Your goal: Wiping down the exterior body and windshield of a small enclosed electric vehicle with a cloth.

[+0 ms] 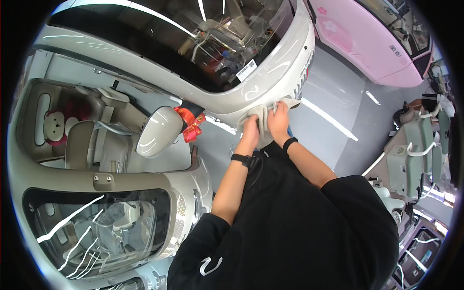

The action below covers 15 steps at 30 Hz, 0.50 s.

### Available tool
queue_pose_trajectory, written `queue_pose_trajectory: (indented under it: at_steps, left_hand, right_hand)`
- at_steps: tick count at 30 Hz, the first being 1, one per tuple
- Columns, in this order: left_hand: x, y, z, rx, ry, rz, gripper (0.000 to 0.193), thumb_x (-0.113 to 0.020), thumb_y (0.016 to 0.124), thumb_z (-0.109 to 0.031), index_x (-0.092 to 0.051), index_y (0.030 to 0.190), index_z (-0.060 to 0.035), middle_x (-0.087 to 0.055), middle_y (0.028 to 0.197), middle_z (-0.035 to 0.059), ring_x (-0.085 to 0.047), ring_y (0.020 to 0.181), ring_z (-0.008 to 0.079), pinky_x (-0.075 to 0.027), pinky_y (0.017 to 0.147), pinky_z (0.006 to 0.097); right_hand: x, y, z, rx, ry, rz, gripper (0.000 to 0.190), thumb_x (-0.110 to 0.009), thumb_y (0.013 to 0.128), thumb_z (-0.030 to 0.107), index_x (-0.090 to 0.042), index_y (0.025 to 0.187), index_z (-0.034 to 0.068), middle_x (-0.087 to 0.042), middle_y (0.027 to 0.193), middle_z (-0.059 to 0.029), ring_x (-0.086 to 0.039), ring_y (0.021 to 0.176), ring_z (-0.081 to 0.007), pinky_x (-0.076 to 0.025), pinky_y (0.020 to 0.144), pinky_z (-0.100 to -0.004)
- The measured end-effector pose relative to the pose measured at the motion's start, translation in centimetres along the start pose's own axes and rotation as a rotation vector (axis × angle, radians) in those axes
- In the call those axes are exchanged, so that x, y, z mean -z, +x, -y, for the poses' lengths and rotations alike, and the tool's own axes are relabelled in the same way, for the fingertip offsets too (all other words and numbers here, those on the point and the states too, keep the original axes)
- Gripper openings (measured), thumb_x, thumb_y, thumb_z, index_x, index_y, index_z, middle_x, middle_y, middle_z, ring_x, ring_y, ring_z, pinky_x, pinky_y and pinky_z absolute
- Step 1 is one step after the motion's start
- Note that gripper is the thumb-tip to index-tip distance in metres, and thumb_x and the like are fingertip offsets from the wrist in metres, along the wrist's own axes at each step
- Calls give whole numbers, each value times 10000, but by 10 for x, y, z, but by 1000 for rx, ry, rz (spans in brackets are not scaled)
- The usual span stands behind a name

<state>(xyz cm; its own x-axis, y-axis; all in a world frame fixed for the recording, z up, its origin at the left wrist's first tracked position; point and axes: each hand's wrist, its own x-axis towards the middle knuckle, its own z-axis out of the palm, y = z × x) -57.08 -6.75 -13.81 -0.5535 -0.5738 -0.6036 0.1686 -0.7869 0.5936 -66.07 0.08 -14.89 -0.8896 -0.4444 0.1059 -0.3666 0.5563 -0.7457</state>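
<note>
Both hands are on a light grey cloth [266,125] at the front of a glossy cream vehicle body [232,99]. My left hand [252,127] grips the cloth's left part, its fingers partly hidden in the folds. Close beside it, my right hand [278,117] pinches the cloth's upper right part with bent fingers. The upper part of the cloth lies against the body's rounded lower corner; the rest hangs in folds towards my black shirt. Just beyond the cloth are silver raised letters [301,85]. Above stands the dark windshield [152,47] with a white printed label [246,70].
At left, a second cream vehicle has an open doorway, seats [79,145], a plush toy [55,125] and a side mirror [159,131] beside a red ribbon [190,123]. A pink vehicle [366,43] stands at upper right, scooters with green seats [417,145] at right, on grey floor [340,94].
</note>
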Motion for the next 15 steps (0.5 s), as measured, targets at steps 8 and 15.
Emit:
queue_pose_trajectory:
  at_steps: [8,15]
  left_hand:
    - [23,8,-20,-104,-255,-319,405,-455,843,-75,-593,1207,35,-655,1198,153,-626,1171,315,-521,987,454]
    - [25,19,-27,-144,-397,-472,348,-436,851,-112,-597,1135,8,-639,1187,154,-630,1099,303,-511,954,446]
  right_hand:
    - [5,-46,11,291,-93,294,433,-664,794,54,-577,1217,23,-548,1385,-165,-625,1123,-409,-553,881,-457]
    - [-6,-54,7,526,-89,582,631,-697,694,68,-571,1310,16,-517,1434,-132,-657,1000,-369,-556,849,-430]
